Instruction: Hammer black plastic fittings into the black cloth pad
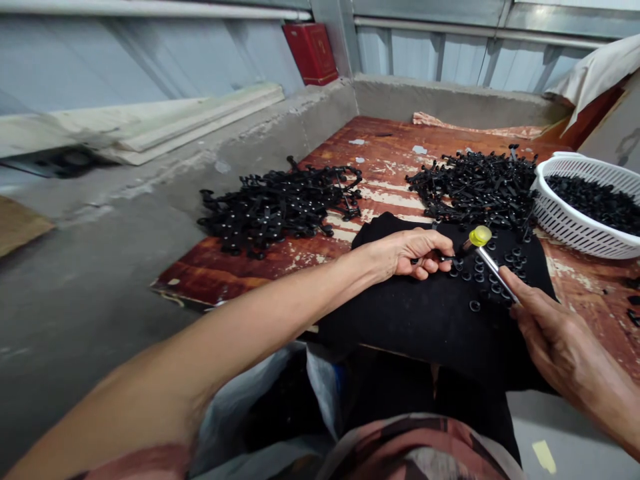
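Note:
My right hand (565,333) is wrapped round the handle of a mallet (495,267) with a metal shaft and a translucent yellow face. Its head is just above the black mat (400,313), close to the fingers of my left hand (420,253). Those fingers are curled and pinch a small black plastic part (447,258), mostly hidden by them. Several round black caps (475,306) with a ring-like edge lie on the mat between the two hands, most of them in loose rows.
A tangled pile of black plastic parts (280,207) lies at left on the worn red-brown table (385,167), another pile (475,187) behind the mat. A white basket (575,227) of small black pieces stands at right. A concrete ledge (150,193) borders the left side.

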The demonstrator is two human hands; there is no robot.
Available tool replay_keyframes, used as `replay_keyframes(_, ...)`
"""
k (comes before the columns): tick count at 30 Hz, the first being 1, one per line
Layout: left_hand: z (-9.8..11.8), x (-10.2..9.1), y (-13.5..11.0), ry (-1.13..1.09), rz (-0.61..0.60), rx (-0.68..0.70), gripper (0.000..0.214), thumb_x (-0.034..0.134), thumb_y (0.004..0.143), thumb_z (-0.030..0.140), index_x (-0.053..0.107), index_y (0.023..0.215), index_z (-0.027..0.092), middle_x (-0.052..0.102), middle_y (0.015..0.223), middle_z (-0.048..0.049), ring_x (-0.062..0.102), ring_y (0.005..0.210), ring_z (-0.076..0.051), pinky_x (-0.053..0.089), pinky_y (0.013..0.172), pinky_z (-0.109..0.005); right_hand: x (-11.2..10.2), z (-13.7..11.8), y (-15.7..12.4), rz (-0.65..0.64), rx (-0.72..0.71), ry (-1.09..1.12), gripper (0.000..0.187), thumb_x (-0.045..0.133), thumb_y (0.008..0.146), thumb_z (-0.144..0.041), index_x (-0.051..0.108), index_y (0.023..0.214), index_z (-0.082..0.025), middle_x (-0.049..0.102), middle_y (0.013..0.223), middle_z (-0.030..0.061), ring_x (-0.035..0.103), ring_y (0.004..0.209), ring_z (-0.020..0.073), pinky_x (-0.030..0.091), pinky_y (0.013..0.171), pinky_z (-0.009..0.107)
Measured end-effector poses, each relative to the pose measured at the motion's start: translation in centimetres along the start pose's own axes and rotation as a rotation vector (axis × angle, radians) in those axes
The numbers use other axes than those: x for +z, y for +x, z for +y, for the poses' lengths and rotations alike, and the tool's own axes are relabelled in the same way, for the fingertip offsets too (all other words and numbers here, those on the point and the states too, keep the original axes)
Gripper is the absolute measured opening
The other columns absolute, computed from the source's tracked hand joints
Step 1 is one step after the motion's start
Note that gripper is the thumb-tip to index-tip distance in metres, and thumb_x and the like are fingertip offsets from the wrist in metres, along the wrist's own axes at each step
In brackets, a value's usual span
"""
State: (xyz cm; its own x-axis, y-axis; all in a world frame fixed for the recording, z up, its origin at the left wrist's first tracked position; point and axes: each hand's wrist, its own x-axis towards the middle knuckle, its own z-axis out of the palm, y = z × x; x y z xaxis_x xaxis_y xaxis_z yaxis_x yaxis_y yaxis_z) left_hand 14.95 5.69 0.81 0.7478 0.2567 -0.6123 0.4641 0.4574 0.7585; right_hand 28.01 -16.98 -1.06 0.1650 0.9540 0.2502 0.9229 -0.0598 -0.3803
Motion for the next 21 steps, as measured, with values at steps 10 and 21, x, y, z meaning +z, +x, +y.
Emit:
replay_keyframes(10, -0.2, 0.0, -0.1, -0.017, 0.013, 0.006, 0.020, 0.057, 0.078, 0.009, 0.056, 0.058, 0.010, 0.058, 0.052, -0.0022, 0.032, 0.032, 0.000, 0.022, 0.031, -0.011, -0.9, -1.7, -0.3, 0.229, -0.019, 0.059, 0.053, 0.044, 0.097, -0.019, 0.039, 0.149, -0.017, 0.068, 0.109, 0.0154, 0.069, 0.097, 0.0259, 0.056, 0.085, 0.043)
replay_keyframes(21, -0.1, 0.2, -0.3, -0.003, 0.086, -0.002, 0.021, 0.057, 0.079, 0.006, 0.055, 0.058, 0.010, 0.059, 0.051, -0.0024, 0.033, 0.031, 0.000, 0.023, 0.031, -0.011, -1.4, -1.7, -0.5, 0.231, 0.021, 0.078, 0.057, 0.045, 0.096, -0.021, 0.035, 0.152, -0.022, 0.062, 0.127, 0.0156, 0.067, 0.106, 0.0272, 0.055, 0.090, 0.043)
